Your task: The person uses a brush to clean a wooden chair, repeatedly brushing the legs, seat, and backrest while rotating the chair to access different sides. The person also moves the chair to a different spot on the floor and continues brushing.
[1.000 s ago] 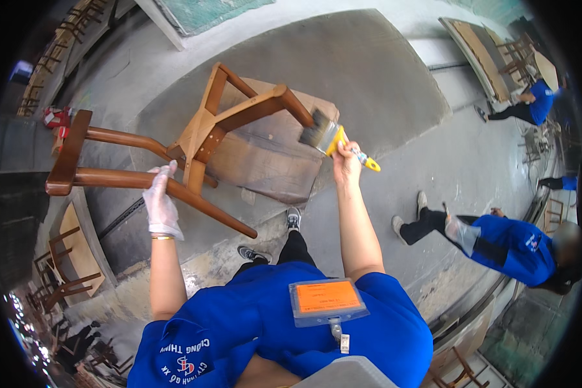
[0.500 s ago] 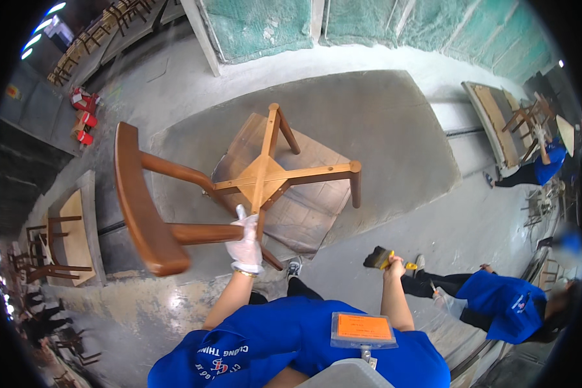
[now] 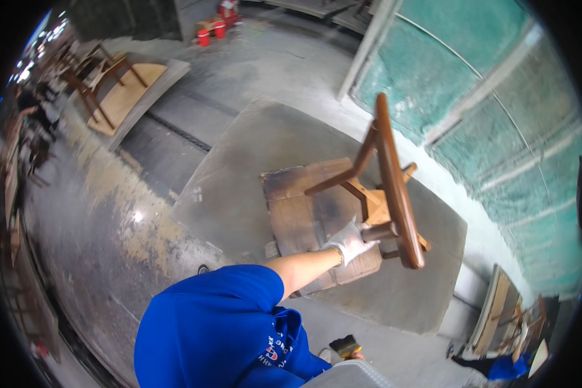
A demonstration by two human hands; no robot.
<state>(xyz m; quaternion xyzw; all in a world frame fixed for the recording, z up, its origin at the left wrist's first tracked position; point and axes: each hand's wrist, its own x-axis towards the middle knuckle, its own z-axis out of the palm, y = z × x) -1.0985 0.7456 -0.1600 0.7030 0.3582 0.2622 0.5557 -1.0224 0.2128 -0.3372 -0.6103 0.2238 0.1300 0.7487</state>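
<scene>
Green wall panels (image 3: 436, 71), worn grey floor (image 3: 87, 207), bright lights (image 3: 24, 74)

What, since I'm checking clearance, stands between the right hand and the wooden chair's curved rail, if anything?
Nothing visible does; the right hand, partly hidden, holds a brush, and the left hand grips the chair beside the curved rail.

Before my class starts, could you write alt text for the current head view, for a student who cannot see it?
A person's gloved left hand grips a brown wooden chair frame over a brown sheet on a grey floor. The right hand, mostly hidden near the lower edge, holds a dark-bristled brush. A blue-shirted co-worker is at lower right.
</scene>
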